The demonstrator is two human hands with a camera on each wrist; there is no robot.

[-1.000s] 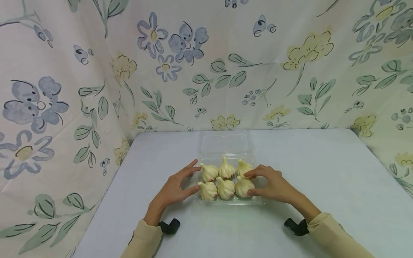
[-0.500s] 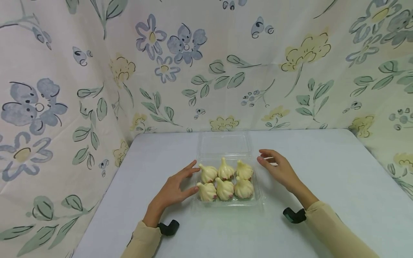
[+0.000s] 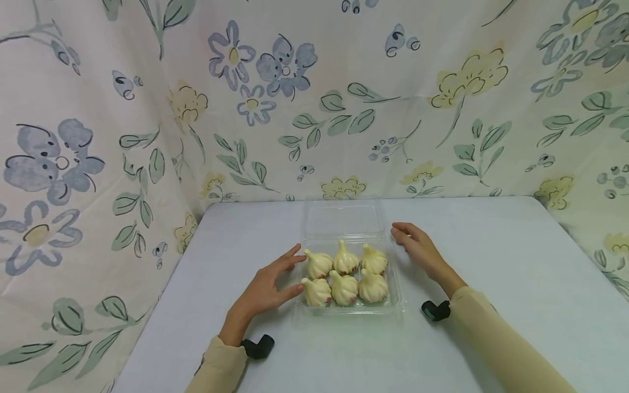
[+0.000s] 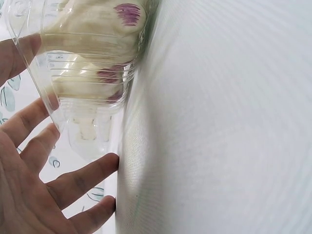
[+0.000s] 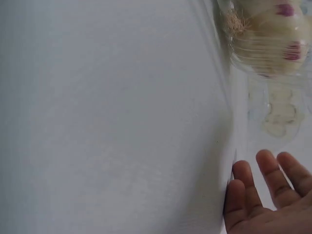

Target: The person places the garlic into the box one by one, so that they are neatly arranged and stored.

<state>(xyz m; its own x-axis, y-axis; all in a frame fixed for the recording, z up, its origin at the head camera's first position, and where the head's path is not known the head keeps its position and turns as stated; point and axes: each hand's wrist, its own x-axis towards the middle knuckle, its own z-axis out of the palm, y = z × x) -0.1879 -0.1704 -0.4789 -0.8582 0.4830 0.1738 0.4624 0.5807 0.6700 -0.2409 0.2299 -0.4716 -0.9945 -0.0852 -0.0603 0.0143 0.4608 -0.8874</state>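
A clear plastic clamshell box (image 3: 344, 310) lies on the table with its lid (image 3: 344, 218) folded back towards the wall. Several garlic bulbs (image 3: 344, 287) sit in it in two rows; purple marks show on their sides in both wrist views. My left hand (image 3: 267, 286) is at the box's left side, fingers spread. In the left wrist view the thumb and some fingertips (image 4: 51, 129) touch the box's rim, and two others reach the tabletop. To the right of the box, near the lid, my right hand (image 3: 420, 248) holds nothing, its fingers (image 5: 270, 165) loosely bent.
The white-covered table (image 3: 491, 245) extends to both sides of the box. Floral cloth (image 3: 344, 109) hangs along its back and left. Black wrist cameras (image 3: 259, 346) stick out from both wrists, close above the table.
My right hand has let go of the front right garlic bulb and moved back and right, away from the box, lowering beside it. The left hand has stayed in place.
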